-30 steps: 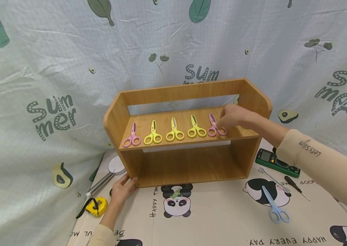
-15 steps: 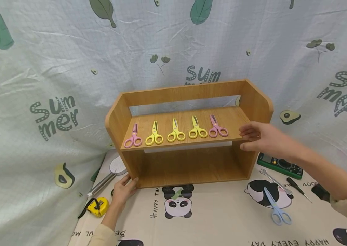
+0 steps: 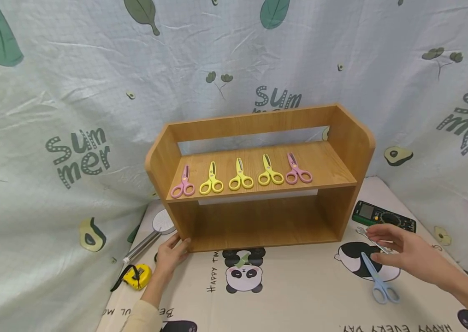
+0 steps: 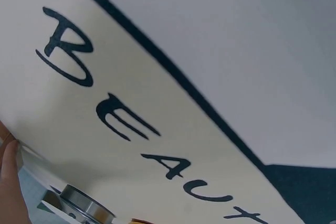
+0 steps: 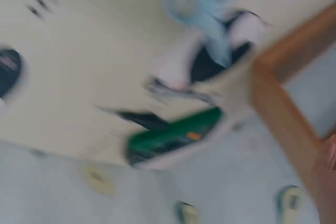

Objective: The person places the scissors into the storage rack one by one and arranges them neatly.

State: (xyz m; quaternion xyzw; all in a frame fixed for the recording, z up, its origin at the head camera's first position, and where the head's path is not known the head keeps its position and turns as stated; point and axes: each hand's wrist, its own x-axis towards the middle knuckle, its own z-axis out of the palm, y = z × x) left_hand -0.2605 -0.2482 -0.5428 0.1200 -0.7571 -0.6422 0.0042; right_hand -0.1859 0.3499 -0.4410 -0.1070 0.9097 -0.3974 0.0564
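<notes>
A two-level wooden shelf (image 3: 267, 226) stands on the table. Its upper board carries a row of small scissors: pink scissors (image 3: 183, 186) at the left end, several yellow scissors (image 3: 239, 177), and pink scissors (image 3: 297, 173) at the right. My left hand (image 3: 170, 256) holds the shelf's lower left front corner; its fingers (image 4: 9, 177) show at the left edge of the left wrist view. My right hand (image 3: 412, 253) hovers with nothing in it, fingers extended, over a wrench (image 3: 362, 231). Light-blue scissors (image 3: 376, 279) lie just left of that hand.
Behind my right hand lies a green multimeter (image 3: 368, 212); a screwdriver (image 5: 142, 118) shows blurred beside it in the right wrist view. Left of the shelf are a magnifying glass (image 3: 163, 222) and a yellow tape measure (image 3: 140, 276). A patterned curtain (image 3: 217, 46) hangs behind.
My right hand has left the right-hand pink scissors on the upper board and moved right and down, out over the table. The left hand has stayed at the shelf corner.
</notes>
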